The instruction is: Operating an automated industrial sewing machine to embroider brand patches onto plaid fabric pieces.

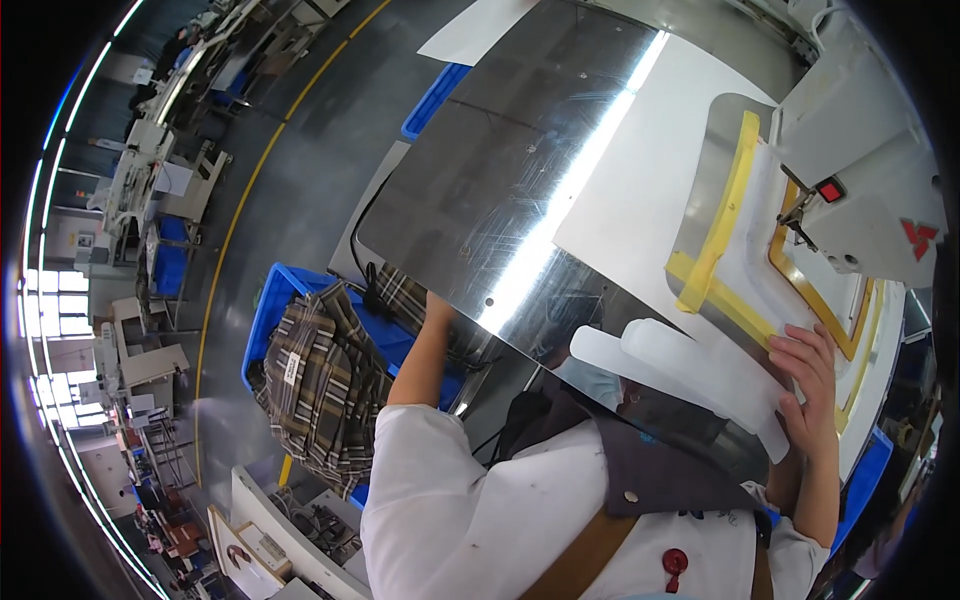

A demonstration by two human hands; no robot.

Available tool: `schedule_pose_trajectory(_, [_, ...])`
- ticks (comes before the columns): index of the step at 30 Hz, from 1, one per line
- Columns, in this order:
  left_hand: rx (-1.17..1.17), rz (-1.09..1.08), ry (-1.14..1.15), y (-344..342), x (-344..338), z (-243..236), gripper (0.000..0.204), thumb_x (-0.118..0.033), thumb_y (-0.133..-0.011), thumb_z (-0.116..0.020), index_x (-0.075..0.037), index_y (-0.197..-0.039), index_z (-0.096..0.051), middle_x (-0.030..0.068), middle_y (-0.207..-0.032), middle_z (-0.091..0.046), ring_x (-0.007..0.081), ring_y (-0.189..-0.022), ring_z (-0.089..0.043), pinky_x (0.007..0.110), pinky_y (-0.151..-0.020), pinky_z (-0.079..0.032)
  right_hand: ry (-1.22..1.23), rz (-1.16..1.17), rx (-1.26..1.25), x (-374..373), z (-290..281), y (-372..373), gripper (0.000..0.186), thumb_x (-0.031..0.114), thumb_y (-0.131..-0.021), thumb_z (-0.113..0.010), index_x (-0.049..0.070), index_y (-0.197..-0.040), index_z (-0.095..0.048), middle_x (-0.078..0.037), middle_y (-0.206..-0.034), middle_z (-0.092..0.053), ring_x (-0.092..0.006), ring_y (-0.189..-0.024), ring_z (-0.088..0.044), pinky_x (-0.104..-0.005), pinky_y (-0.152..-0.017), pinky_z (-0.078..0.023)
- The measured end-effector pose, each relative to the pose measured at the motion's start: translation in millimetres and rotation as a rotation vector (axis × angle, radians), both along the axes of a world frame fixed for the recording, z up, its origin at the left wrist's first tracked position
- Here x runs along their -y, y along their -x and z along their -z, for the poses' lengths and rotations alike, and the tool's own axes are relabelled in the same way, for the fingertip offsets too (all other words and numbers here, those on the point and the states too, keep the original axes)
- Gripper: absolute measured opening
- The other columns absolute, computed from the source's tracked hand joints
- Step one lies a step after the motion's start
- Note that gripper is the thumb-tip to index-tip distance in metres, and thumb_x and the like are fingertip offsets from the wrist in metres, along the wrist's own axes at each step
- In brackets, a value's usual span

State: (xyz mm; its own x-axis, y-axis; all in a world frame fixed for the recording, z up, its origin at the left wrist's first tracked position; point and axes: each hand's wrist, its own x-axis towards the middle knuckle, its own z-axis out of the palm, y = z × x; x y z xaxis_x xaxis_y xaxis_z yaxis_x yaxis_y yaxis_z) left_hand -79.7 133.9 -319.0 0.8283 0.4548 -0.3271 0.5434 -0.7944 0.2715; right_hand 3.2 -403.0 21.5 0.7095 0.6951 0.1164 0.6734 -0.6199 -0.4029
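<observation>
My left hand reaches in below the edge of the shiny metal tabletop; only the wrist shows, and its fingers are hidden. Close beside that wrist is brown plaid fabric over a blue bin. Over on the right, my right hand lies with fingers stretched out at the near end of a clear plate edged with yellow strips. Rounded white strips extend left from beside this hand. Whether its thumb touches them I cannot tell.
A white machine head with a red button stands at the right, above a gold-coloured frame. A white sheet covers part of the tabletop. Folded plaid garments fill the bin at left. A black cable hangs off the table's left edge.
</observation>
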Motion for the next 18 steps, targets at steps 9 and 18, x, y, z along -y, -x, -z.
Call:
schedule_pose_trajectory(9, [0.694, -0.399, 0.537, 39.0, -70.6, 22.3, 0.037, -0.028, -0.084, -0.064, 0.002, -0.105, -0.067, 0.0153, -0.1, -0.07, 0.027, -0.088, -0.066, 0.037, -0.072, -0.05, -0.01, -0.066, -0.037, 3.8, 2.0, 5.0, 0.039, 0.04, -0.087, -0.053, 0.007, -0.104, -0.065, -0.009, -0.116, -0.064, -0.0326, -0.116, -0.054, -0.0544, -0.108, -0.026])
schedule_pose_trajectory(18, [1.185, -0.602, 1.233, 20.5, -101.6, -182.7, 0.023, -0.03, -0.091, -0.055, -0.01, -0.097, -0.065, -0.0008, -0.085, -0.068, 0.0144, -0.082, -0.063, 0.033, -0.074, -0.049, 0.04, -0.349, -0.176, -16.0, 5.3, 6.8, 0.048, 0.048, -0.081, -0.066, 0.014, -0.114, -0.062, -0.008, -0.133, -0.055, -0.0302, -0.127, -0.047, -0.0512, -0.107, -0.029])
